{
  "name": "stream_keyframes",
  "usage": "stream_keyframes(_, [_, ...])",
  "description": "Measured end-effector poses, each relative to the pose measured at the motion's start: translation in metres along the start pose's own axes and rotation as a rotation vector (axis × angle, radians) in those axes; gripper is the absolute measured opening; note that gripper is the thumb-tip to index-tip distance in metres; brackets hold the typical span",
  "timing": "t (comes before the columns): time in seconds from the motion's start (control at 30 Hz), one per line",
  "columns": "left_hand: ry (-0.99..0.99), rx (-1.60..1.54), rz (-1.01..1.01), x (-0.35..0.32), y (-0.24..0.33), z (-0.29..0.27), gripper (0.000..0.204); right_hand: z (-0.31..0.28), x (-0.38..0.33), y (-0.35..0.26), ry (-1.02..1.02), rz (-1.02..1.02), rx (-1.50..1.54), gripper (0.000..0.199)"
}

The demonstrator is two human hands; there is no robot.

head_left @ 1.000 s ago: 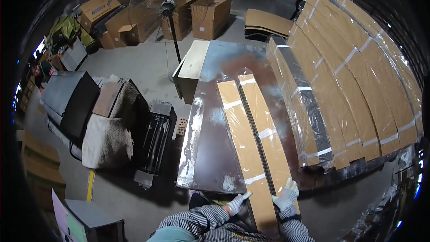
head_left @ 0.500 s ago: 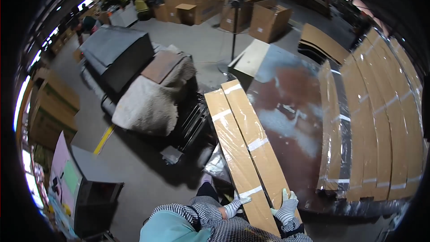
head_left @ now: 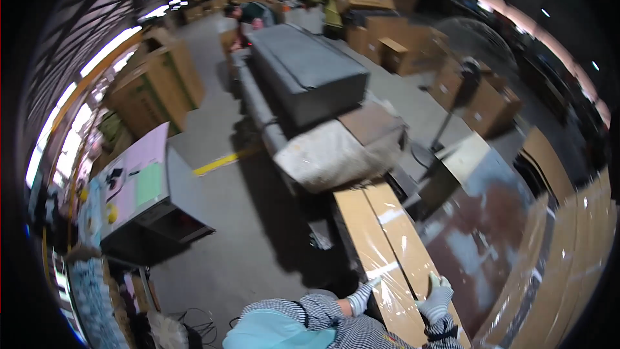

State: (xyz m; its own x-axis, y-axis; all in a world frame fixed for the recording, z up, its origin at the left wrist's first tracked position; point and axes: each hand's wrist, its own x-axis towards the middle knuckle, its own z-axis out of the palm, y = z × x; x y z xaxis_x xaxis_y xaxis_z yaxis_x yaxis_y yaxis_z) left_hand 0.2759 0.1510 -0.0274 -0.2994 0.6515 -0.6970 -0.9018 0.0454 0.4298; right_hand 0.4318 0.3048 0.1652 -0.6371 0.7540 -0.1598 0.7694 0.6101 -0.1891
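Observation:
A long pack of cardboard strips (head_left: 392, 245), side by side in clear film with white bands, slants away from my body. Its far end meets the front of a machine under a pale cloth cover (head_left: 323, 158). My left hand (head_left: 360, 298), in a striped glove, holds the pack's left edge near me, its fingers partly hidden and blurred. On the right edge, my right hand (head_left: 436, 298) grips the pack in a matching glove, with fingers over the top. The pack's near end runs under my right forearm.
A worn brown and blue table (head_left: 475, 239) stands on the right, with more wrapped cardboard strips (head_left: 555, 271) along it. A grey cabinet (head_left: 155, 213) is at left. Beyond the machine are a stand fan (head_left: 470, 71), cardboard boxes (head_left: 403, 45) and another person (head_left: 248, 19).
My view has swung left, so the surroundings appear farther right. The pack's far end has moved from beside the table to the covered machine's front, with both hands still on it.

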Motion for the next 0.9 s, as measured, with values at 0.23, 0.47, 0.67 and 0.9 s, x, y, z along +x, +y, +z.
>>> stream_keyframes(0.23, [-0.052, -0.064, -0.201, 0.022, 0.049, -0.017, 0.077, 0.002, 0.041, -0.044, 0.037, -0.042, -0.073, 0.105])
stream_keyframes(0.47, [-0.205, -0.001, -0.215, -0.006, 0.124, 0.009, 0.088, 0.006, 0.069, -0.047, 0.028, 0.011, -0.096, 0.103])
stream_keyframes(0.67, [-0.227, 0.052, -0.191, 0.061, 0.09, -0.017, 0.088, -0.003, 0.083, -0.065, -0.024, 0.065, -0.117, 0.101])
stream_keyframes(0.9, [-0.118, 0.11, -0.173, 0.083, 0.088, -0.02, 0.09, -0.021, 0.088, -0.088, -0.063, 0.092, -0.081, 0.101])
